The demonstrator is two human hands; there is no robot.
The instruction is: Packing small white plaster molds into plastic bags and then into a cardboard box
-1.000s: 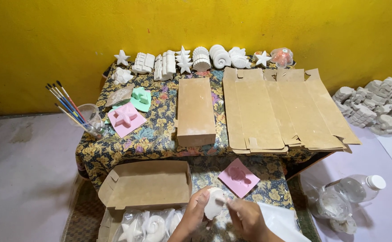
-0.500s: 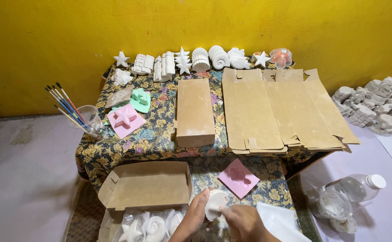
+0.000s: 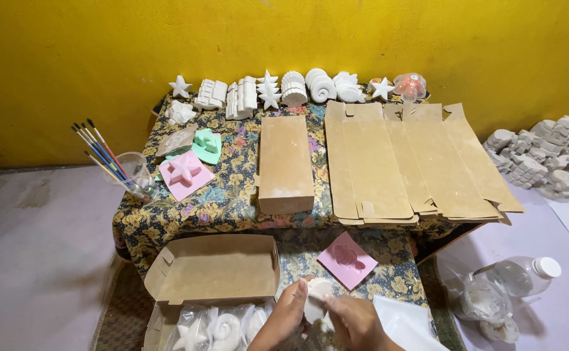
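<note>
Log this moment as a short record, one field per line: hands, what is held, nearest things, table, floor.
hands: left hand and right hand meet low in the view
held: a small white plaster piece between both hands
nearest: open cardboard box, pink mould, bagged white shell casts
table: closed cardboard box, flat box blanks, row of white casts by the yellow wall, cup of paintbrushes
floor: clear plastic bottle, pile of white casts
</note>
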